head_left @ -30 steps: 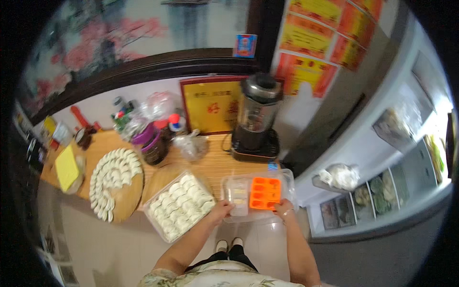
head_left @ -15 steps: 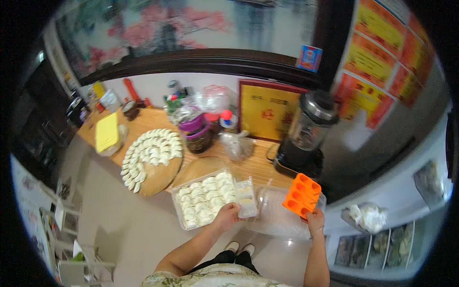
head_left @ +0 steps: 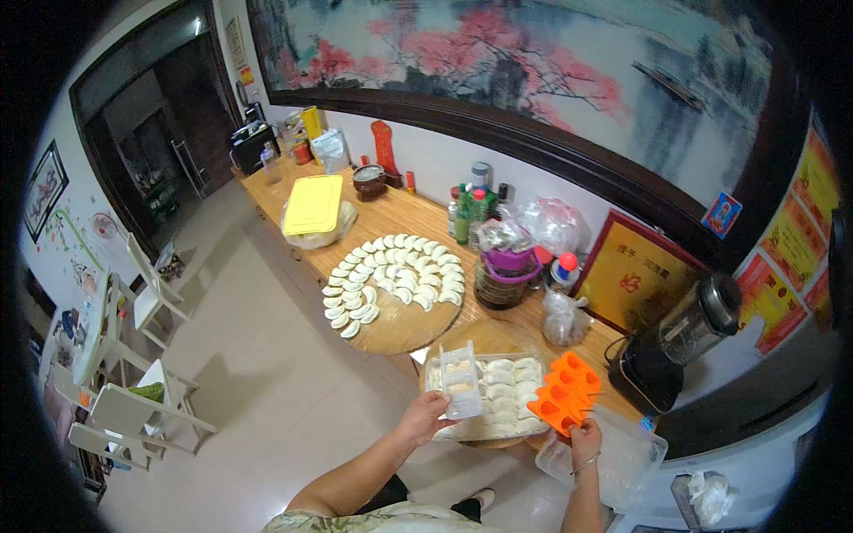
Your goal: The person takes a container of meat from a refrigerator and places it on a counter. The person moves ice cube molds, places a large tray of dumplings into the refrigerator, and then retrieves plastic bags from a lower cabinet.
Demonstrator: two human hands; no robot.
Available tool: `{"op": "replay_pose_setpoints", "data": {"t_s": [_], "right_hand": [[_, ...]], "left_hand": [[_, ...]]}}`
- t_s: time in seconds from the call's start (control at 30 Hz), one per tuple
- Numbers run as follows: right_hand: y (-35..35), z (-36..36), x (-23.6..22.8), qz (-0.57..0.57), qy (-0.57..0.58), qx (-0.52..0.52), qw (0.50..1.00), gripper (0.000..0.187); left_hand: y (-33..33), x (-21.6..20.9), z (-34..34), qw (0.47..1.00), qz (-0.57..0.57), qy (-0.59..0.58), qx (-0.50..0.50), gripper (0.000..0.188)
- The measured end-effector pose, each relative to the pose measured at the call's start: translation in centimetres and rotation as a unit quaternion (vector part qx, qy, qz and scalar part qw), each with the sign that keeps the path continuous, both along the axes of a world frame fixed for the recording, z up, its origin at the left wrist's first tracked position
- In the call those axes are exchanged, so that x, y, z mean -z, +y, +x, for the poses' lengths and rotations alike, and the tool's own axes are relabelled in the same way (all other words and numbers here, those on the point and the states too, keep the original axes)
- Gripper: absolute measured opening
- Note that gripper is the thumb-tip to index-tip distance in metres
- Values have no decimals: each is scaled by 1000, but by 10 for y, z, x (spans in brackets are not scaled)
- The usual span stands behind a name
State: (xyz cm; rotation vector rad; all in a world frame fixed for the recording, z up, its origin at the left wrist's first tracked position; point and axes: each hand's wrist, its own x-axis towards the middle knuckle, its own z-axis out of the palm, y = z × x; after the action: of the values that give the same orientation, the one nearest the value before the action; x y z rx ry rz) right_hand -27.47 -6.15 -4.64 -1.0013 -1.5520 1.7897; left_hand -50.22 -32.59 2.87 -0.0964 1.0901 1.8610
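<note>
My left hand point(head_left: 426, 419) pinches a small clear plastic divided tray point(head_left: 461, 382) by its lower edge. Pale pieces show in its compartments. The tray hangs over the left part of a clear box point(head_left: 487, 438) filled with rows of white dumplings point(head_left: 503, 391). On the right, my right hand point(head_left: 584, 439) grips an orange mould point(head_left: 567, 393) with several deep cups, tilted at the box's right edge. Below it lies a large clear plastic lid point(head_left: 626, 453). What the orange cups hold, if anything, I cannot make out.
More dumplings point(head_left: 410, 266) ring a round wooden board point(head_left: 400, 324) on the wooden counter point(head_left: 258, 182). Behind stand a purple-lidded jar point(head_left: 502, 280), bottles point(head_left: 462, 218), a blender point(head_left: 684, 342) and a gold plaque point(head_left: 635, 277). A yellow-lidded container point(head_left: 313, 204) sits farther left. White chairs point(head_left: 151, 298) stand at left.
My view has swung left. The clear tray has moved from the dumpling box's right side to over its left part. The orange mould has come closer, now at the box's right edge.
</note>
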Motion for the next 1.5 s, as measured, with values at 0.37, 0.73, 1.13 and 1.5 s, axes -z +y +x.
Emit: {"op": "replay_pose_setpoints", "data": {"t_s": [0.37,0.73,1.13,1.5], "right_hand": [[-191,-224,-24,-98,-26,-127,987,24],[-292,-435,-20,-120,-59,-314,940,9],[-352,-699,-83,-87,25,-435,896,15],[-473,-944,-25,-103,16,-394,913,13]], "left_hand": [[-184,-4,-170,994,-59,53,-76,13],[-309,-6,-320,962,-60,51,-260,16],[-408,-16,-523,910,-61,106,-396,16],[-474,2,-826,917,-153,168,-327,14]]}}
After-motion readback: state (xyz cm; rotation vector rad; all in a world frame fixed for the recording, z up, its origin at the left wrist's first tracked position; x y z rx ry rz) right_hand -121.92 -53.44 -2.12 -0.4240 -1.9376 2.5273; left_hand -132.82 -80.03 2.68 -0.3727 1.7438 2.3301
